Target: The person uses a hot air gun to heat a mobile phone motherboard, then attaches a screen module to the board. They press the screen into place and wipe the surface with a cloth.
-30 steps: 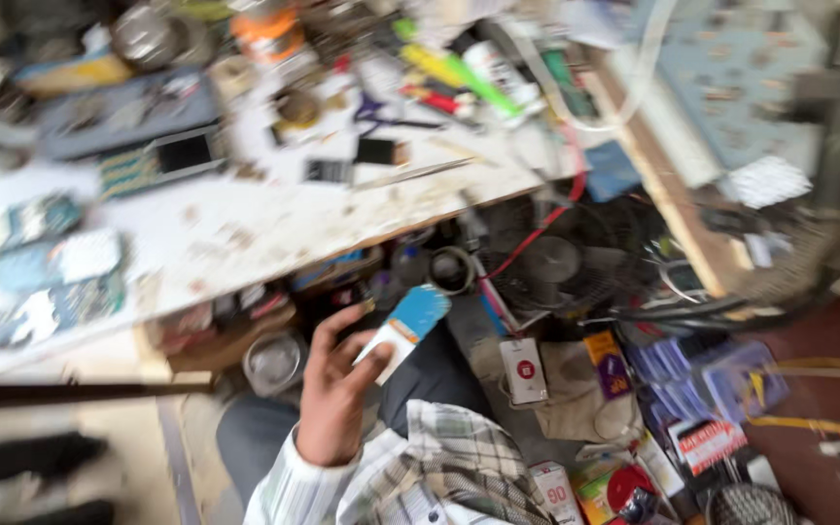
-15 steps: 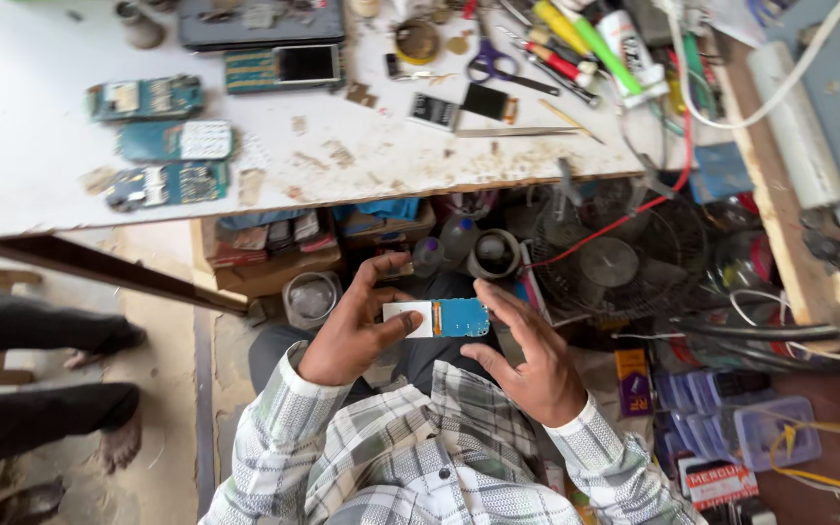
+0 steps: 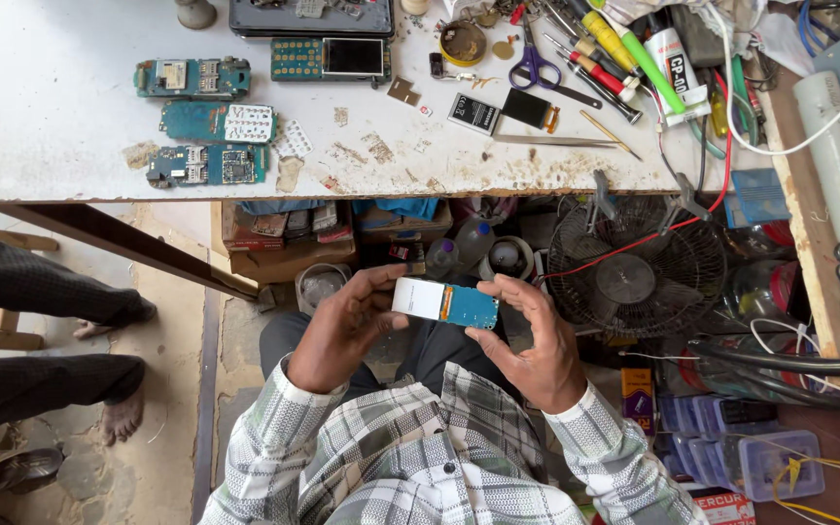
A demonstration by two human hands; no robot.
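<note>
Hands meet over the lap, below the edge of the white workbench (image 3: 70,136). The left hand (image 3: 342,331) closes its fingers on the white end of a phone circuit board (image 3: 444,303), thumb on top; the right hand (image 3: 532,340) curls around the blue end, pinching it between thumb and fingertips. The board lies level, just below the workbench edge. On the workbench lie three more blue boards (image 3: 201,122), purple-handled scissors (image 3: 535,66) and screwdrivers (image 3: 605,49). A fan (image 3: 634,267) stands under the workbench, right of the board.
</note>
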